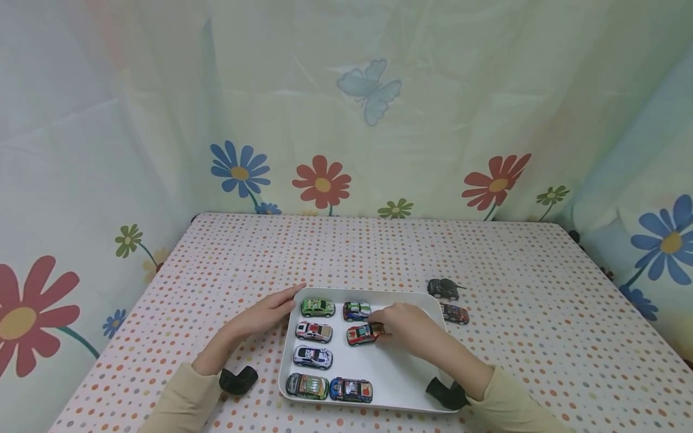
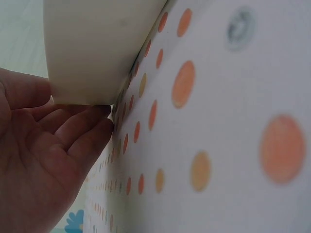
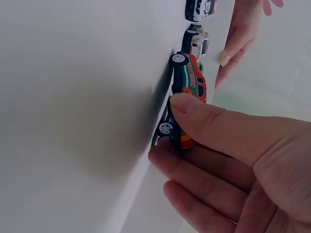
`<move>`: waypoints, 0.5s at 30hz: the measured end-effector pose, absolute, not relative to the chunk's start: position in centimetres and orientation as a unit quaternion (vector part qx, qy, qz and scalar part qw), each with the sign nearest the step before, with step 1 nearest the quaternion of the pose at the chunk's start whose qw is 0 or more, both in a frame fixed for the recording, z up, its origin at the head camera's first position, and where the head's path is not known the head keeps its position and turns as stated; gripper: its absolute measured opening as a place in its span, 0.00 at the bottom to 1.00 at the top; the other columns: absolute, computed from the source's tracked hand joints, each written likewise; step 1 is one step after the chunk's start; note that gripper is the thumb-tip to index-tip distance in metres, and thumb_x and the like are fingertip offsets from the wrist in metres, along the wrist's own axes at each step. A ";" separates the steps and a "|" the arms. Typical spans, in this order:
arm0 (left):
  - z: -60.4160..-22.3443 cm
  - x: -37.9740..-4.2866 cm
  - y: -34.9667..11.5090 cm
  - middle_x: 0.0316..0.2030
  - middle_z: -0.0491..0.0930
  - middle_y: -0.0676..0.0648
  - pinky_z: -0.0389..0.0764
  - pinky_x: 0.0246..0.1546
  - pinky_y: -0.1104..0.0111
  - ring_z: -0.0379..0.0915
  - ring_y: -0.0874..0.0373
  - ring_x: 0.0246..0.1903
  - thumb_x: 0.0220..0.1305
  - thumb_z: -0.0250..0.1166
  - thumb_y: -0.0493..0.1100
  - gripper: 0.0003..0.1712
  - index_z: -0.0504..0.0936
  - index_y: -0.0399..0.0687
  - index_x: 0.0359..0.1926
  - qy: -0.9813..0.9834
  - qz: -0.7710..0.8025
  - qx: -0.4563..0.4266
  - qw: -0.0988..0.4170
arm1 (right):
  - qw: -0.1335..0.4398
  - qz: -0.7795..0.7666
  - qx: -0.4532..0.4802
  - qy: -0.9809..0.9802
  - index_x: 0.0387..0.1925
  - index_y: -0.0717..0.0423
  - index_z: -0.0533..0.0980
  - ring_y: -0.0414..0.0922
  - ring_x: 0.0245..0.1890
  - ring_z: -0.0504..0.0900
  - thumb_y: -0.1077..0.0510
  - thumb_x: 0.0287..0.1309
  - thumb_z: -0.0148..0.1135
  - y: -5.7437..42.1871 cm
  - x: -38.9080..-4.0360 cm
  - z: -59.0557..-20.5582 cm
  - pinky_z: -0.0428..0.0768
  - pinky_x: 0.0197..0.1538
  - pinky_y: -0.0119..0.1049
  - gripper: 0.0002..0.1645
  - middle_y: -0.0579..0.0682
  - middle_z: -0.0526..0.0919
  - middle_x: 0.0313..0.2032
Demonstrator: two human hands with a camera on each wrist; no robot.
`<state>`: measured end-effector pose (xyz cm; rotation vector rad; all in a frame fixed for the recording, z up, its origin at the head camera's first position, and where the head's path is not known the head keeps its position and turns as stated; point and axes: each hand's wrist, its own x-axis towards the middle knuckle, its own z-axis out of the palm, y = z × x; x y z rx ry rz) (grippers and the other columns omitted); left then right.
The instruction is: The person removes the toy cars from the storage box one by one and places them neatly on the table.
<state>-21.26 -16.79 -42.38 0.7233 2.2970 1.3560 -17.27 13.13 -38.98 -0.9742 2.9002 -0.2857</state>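
My right hand (image 1: 408,328) pinches the rear of a red toy car (image 1: 363,334) low over the white tray (image 1: 395,382). Thumb and fingers grip that car's end in the right wrist view, where its green-and-red side (image 3: 192,80) shows. Just beyond it sits a blue, green and white toy car (image 1: 356,311). At the tray's far left corner rests my left hand (image 1: 265,313), thumb at the rim and fairly straight fingers along the outside. The left wrist view has these fingers against the tray wall (image 2: 92,53), close to the tablecloth.
Down the tray's left side stand a green car (image 1: 317,308), a white-and-red car (image 1: 314,332), a white-and-purple car (image 1: 313,357) and a multicoloured car (image 1: 307,386). A blue car (image 1: 351,390) adjoins the last. Right of the tray are a black toy vehicle (image 1: 444,288) and a dark car (image 1: 455,314).
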 end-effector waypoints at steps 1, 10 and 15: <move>-42.4 -21.3 -16.8 0.70 0.45 0.36 0.46 0.65 0.52 0.38 0.44 0.68 0.75 0.41 0.38 0.27 0.50 0.34 0.71 0.817 0.480 0.258 0.187 | 0.035 -0.105 -0.316 0.942 0.38 0.55 0.83 0.44 0.33 0.81 0.57 0.43 0.74 13.2 -17.3 -38.9 0.80 0.36 0.38 0.17 0.47 0.84 0.33; -42.4 -21.2 -16.9 0.70 0.44 0.34 0.46 0.65 0.50 0.37 0.43 0.68 0.75 0.41 0.39 0.28 0.49 0.32 0.70 0.810 0.486 0.272 0.181 | 0.028 -0.178 -0.314 0.932 0.41 0.59 0.82 0.44 0.38 0.82 0.61 0.45 0.73 13.6 -17.5 -38.6 0.80 0.41 0.36 0.17 0.50 0.84 0.38; -42.3 -21.2 -16.9 0.69 0.44 0.34 0.47 0.65 0.50 0.37 0.42 0.68 0.75 0.41 0.40 0.28 0.49 0.31 0.70 0.813 0.480 0.280 0.174 | 0.026 -0.226 -0.309 0.923 0.44 0.59 0.81 0.42 0.38 0.82 0.61 0.47 0.71 14.5 -17.7 -37.7 0.80 0.39 0.34 0.19 0.50 0.84 0.40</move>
